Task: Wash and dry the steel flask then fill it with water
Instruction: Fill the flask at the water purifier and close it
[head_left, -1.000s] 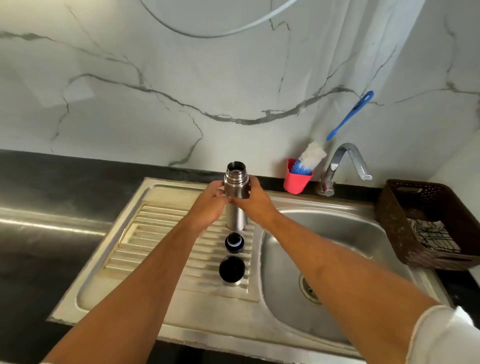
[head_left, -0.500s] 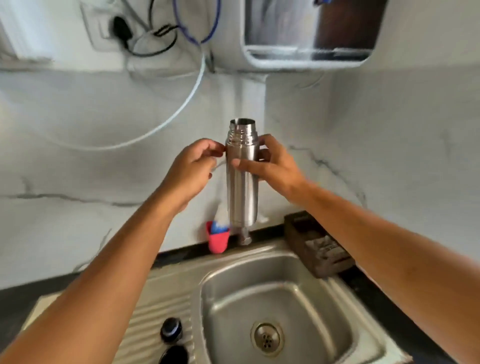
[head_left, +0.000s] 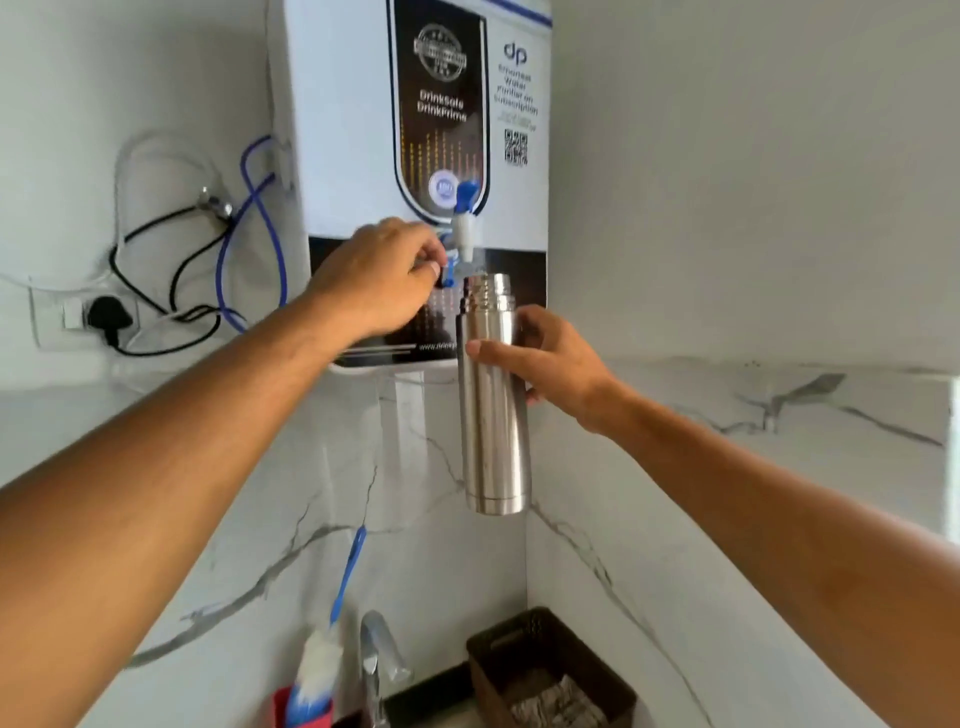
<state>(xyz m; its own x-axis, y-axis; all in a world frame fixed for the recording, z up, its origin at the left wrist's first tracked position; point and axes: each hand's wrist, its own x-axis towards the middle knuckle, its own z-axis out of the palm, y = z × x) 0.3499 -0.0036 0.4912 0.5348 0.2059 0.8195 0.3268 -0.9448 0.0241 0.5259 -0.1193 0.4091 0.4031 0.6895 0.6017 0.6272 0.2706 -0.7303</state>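
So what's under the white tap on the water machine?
The steel flask, gripped by the right hand, its open mouth close below the tap. Its inside is hidden. The left hand pinches the blue lever.

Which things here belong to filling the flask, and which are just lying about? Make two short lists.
In use: flask, water purifier, purifier tap, left hand, right hand.
Lying about: bottle brush, red cup, sink tap, brown basket, plug.

You are in a home kitchen: a wall-mounted water purifier hangs on the marble-veined wall ahead of you. Below it stand a chrome sink tap, a bottle brush in a red cup and a brown basket.
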